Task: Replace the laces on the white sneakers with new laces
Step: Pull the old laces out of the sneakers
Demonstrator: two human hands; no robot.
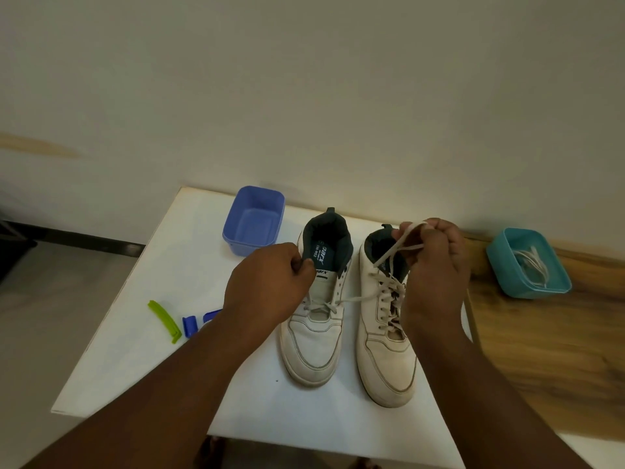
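Two white sneakers stand side by side on the white table [142,350], toes toward me. The left sneaker [314,336] has only a low stretch of lace across its bottom eyelets. The right sneaker [385,350] is laced up its length. My right hand [436,269] is closed on the cream lace [402,245] above the right sneaker's collar, the strands pulled up taut. My left hand [270,286] is a closed fist at the left sneaker's collar; I cannot tell whether it pinches a lace end.
An empty purple-blue tub [253,225] stands behind the left sneaker. A teal tub [527,262] with coiled laces sits on the wooden surface at the right. A green clip [165,321] and blue clips [191,326] lie at the table's left.
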